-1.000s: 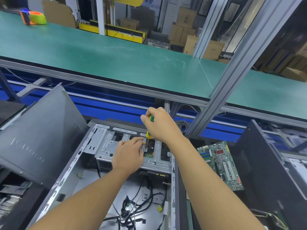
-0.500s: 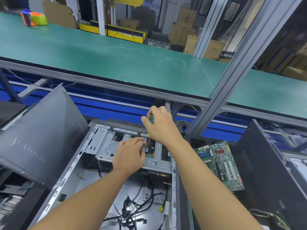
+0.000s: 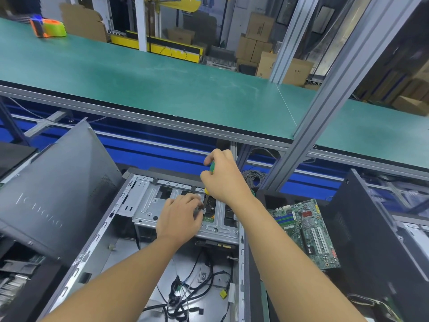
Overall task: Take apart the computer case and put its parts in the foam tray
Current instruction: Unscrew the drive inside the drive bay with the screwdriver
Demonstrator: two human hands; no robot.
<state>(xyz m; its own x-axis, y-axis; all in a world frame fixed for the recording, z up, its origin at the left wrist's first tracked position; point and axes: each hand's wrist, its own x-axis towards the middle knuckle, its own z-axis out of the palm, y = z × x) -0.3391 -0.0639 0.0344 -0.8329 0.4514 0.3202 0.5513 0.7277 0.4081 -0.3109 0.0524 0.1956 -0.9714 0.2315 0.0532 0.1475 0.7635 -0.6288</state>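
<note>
1. Found the computer case (image 3: pixel 116 249) lying open on its side in the lower middle of the view, grey inner floor facing up, on a level below the long green counter (image 3: pixel 162 77)
2. Gripped the screwdriver (image 3: pixel 212 166) in the right hand (image 3: pixel 225 180), fingers wrapped tight round the green-and-yellow handle, shaft pointing down into the silver drive cage (image 3: pixel 148 205) at the far end of the case
3. Laid the left hand (image 3: pixel 178 219) on top of that cage, fingers bent, tips right at the shaft close to its lower end; could not tell whether pinching the shaft or only touching it
4. Noted a tangle of black cables (image 3: pixel 183 296) loose on the case floor toward the near end, a small yellow connector (image 3: pixel 223 293) among them
5. Saw a dark side panel (image 3: pixel 53 191) leaning tilted at the left of the case, pale lettering across its face
6. Spotted a green motherboard (image 3: pixel 308 231) lying just right of the case, between it and a second black case (image 3: pixel 371 240) at the far right
7. Made out an orange-and-green tape dispenser (image 3: pixel 48 27) at the far left of the counter, cardboard boxes (image 3: pixel 260 26) stacked beyond it, and a grey aluminium post (image 3: pixel 325 112) standing in front of the counter on the right
</note>
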